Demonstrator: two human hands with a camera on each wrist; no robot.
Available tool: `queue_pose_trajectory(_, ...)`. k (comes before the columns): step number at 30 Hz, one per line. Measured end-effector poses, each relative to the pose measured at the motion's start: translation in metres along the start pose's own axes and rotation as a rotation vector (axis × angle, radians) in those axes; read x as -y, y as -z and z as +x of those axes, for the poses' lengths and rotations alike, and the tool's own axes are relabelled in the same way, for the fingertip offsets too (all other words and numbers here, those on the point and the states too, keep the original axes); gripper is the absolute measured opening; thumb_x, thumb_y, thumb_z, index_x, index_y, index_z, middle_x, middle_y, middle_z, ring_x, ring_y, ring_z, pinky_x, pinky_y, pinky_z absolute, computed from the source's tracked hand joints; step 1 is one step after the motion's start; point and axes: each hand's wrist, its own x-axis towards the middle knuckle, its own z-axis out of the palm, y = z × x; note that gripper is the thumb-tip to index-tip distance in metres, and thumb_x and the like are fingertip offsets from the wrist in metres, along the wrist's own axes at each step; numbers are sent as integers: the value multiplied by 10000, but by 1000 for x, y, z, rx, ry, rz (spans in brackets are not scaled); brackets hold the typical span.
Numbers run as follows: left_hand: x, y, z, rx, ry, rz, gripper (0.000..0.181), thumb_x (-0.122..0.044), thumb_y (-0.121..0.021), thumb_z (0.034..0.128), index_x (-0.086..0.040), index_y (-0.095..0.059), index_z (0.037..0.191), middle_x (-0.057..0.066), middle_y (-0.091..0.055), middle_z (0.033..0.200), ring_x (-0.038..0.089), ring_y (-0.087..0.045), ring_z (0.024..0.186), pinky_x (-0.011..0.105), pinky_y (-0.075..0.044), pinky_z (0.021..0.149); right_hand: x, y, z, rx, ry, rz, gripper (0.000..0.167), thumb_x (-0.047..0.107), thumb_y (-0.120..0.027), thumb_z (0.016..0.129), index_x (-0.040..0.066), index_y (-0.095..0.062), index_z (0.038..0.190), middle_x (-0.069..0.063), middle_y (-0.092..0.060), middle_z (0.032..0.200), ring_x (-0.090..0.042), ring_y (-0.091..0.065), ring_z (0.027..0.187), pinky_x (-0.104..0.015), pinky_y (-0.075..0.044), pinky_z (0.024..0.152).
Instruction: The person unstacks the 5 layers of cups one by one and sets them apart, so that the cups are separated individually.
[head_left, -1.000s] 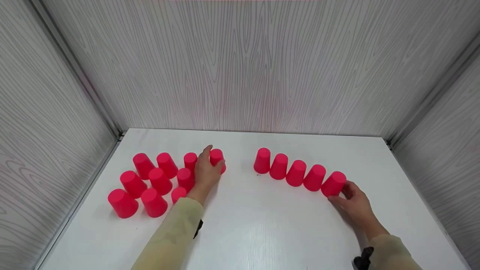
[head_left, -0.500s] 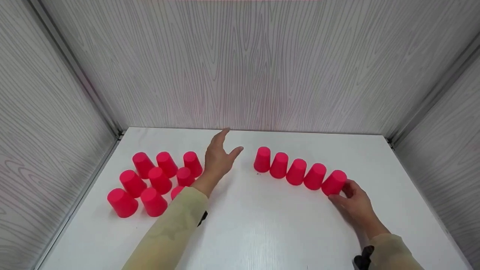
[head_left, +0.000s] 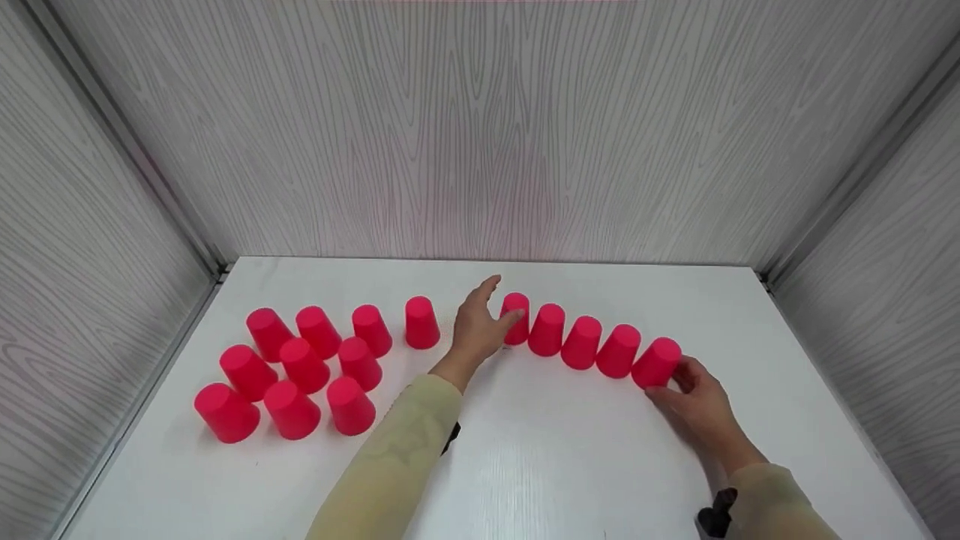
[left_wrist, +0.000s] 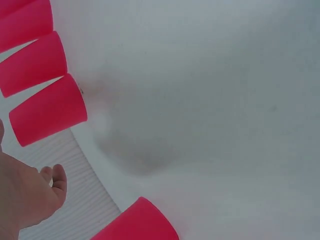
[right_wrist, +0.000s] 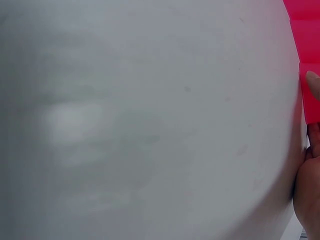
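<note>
Red cups stand upside down on the white table. Several form a slanting row at the right. My left hand, fingers and thumb spread apart, is at the row's left end cup; its thumb overlaps that cup in the head view. In the left wrist view a gap shows between the left hand and the end cup. My right hand holds the row's right end cup low on its side, thumb in front and fingers at the right. The right wrist view shows the thumb against this cup.
At the left, several upside-down red cups stand in a block of three rows. A single red cup stands at the block's back right. Grey wood-grain panels enclose the table at the back and both sides.
My left hand has let go of the single back cup and moved right to the row's left end. The right hand stays at its cup. The head view has shifted slightly.
</note>
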Motion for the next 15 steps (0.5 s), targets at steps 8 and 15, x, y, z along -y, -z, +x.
queue_pose_trajectory(8, -1, -16, 5, 6, 35, 22, 697, -174, -756, 1003, -130, -432, 1619, 108, -495, 1604, 286, -422, 1518, 427, -391, 1213, 3, -2, 0, 9, 4, 3, 973, 418, -865, 900, 126, -313, 1645, -147, -402, 1638, -410, -333, 1540, -485, -467, 1143)
queue_pose_trajectory(15, 3, -22, 1, -3, 20, 26, 567, -131, -720, 1020, -93, -520, 1548, 134, -594, 1482, 284, -552, 1397, 411, -456, 1163, 1, -1, -1, 6, 0, 16, 963, 381, -857, 916, 118, -296, 1652, -159, -390, 1645, -417, -328, 1542, -490, -459, 1148)
